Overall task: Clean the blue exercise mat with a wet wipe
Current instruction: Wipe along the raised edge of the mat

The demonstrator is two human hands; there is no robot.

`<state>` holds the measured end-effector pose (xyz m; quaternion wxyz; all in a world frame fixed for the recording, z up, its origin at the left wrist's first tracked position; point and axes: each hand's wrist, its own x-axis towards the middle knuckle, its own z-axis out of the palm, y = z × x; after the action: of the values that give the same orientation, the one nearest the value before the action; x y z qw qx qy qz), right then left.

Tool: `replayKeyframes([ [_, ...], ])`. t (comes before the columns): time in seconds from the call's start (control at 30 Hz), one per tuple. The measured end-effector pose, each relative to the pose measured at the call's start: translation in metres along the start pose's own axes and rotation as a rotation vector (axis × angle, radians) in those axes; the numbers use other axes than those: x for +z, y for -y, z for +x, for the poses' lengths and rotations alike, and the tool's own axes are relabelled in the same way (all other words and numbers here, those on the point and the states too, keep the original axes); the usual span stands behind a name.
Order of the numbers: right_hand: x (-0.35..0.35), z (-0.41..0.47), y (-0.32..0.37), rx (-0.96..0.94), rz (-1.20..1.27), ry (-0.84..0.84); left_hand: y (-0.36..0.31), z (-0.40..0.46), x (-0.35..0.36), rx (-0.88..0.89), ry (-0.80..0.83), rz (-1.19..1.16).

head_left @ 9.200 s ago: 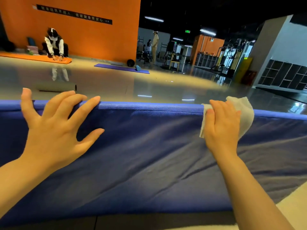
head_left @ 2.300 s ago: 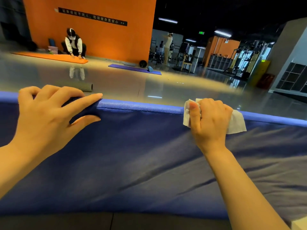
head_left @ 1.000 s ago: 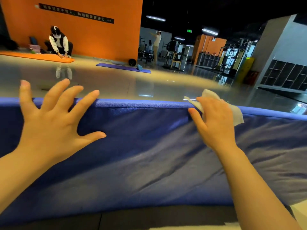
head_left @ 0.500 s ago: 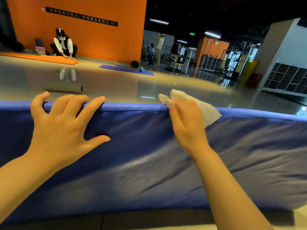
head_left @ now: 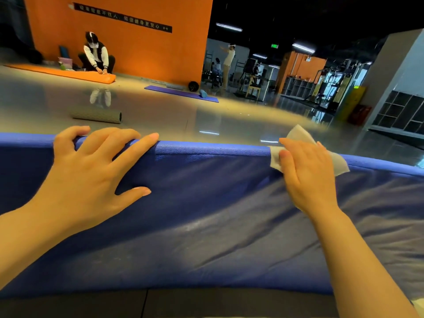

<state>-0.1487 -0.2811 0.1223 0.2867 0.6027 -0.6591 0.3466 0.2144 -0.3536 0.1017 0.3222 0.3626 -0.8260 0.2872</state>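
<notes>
The blue exercise mat (head_left: 206, 226) is spread across the near part of the view, its thick far edge running from left to right as a rounded ridge; its left and right ends are cut off by the frame, and the surface nearer the camera is creased. A dark strip of floor is seen below its near edge.

The left hand (head_left: 91, 180) is laid on the mat at the left, the fingers (head_left: 128, 152) loosely bent and hooked over the far edge, the thumb spread flat on the surface; nothing is pinched in it. How far the fingertips reach down the far side cannot be made out.

The wet wipe (head_left: 298, 138), white and crumpled, is draped over the far edge at the right. It is pressed there by the right hand (head_left: 307, 175), whose fingers lie nearly straight on top of it, with the thumb resting against the wipe's left corner. Most of the wipe is hidden under the palm; only a peaked corner above the fingers and flaps at either side are shown. Whether any of it is gripped underneath cannot be told.

Beyond the mat, a glossy floor (head_left: 160, 111) is seen. A grey foam roller (head_left: 96, 114) lies on it at the far left. Farther off, a crouching person (head_left: 96, 56) is bent over an orange mat (head_left: 62, 73) before an orange wall (head_left: 137, 53), and a purple mat (head_left: 181, 94) lies to the right of them. The wall lettering is too small to read.
</notes>
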Motion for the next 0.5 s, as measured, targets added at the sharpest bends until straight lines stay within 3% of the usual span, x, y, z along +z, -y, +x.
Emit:
replayKeyframes([
  [0.27, 0.003, -0.003, 0.027, 0.102, 0.023, -0.071, 0.002, -0.016, -0.004, 0.068, -0.08, 0.014],
  [0.5, 0.018, -0.008, 0.103, -0.119, 0.124, -0.027, 0.0, -0.018, -0.004, 0.037, -0.089, 0.012],
])
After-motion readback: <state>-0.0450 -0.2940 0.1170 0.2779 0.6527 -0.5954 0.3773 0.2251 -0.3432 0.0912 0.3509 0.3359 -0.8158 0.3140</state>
